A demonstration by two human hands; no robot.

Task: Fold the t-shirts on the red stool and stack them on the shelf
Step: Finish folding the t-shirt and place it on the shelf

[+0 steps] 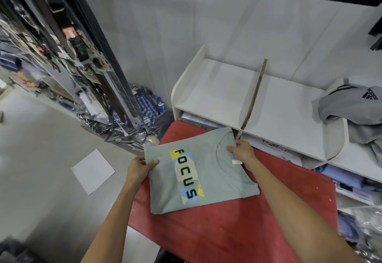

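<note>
A folded grey t-shirt (208,165) with the word FOCUS printed on it lies flat on the red stool (237,227). My left hand (140,168) grips its left edge, thumb on top. My right hand (242,151) pinches the shirt at the collar on its far right side. The white shelf (217,89) stands just behind the stool, its top divided by a thin upright panel (254,97). An unfolded grey t-shirt (351,107) with a black logo lies crumpled on the shelf's right part.
Packed clothes (347,178) fill the shelf's lower compartments. Plastic-wrapped garments (142,105) are heaped on the floor to the left of the shelf, beside a rack of hanging goods (68,41). A white sheet of paper (93,170) lies on the grey floor.
</note>
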